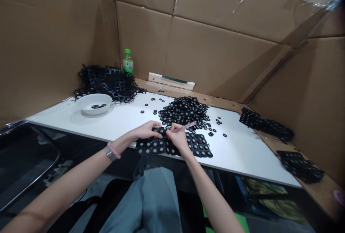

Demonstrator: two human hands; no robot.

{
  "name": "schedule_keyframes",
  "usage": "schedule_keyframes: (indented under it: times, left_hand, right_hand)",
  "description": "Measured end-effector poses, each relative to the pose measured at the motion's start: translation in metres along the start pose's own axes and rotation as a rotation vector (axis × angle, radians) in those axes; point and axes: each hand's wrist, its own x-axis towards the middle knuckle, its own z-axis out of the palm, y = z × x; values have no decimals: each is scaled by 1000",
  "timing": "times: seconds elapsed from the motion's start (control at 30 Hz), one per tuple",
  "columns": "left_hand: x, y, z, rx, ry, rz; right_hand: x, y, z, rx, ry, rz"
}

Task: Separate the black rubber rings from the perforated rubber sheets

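Grips on both hands are closed at the near edge of the desk: the left grip [147, 130] is pinched on a strip of black perforated sheet [159, 130], and the right grip [178, 138] holds a slim pink translucent stick [185, 126] whose tip is brought to that strip, though the exact contact is hidden by the fingers. Beneath them is laid a black sheet of ring-shaped cells [172, 147], most of them seemingly filled with a pale grey disc. Beyond the hands, a mounded heap of loose matt black rings [184, 110] is spread over the white desk [237, 150], with strays scattered on both sides, so much loose stock is left. A few rings are held in a white bowl [94, 103] on the left. An apparently emptied black lattice [107, 82] is piled in a tangle at the far left, while filled sheets [266, 125] are stacked on a brown ledge to the right. A green-capped plastic bottle [127, 61] stands by the cardboard walls [205, 46].
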Motion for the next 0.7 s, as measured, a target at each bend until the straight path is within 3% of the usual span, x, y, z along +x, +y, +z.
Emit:
schedule_keyframes:
  times: [0.23, 0.43, 0.6, 0.7]
  left_hand:
    - [-1, 1, 4, -89, 22, -8]
    - [1, 5, 2, -67, -3, -9]
    - [-9, 15, -7, 82, -31, -27]
    - [-28, 34, -7, 392, 64, 63]
  right_hand:
    - [-4, -6, 3, -69, -8, -84]
    - [-3, -5, 5, -30, -5, -75]
    - [0, 3, -2, 125, 15, 49]
    - [-1, 2, -6, 237, 67, 119]
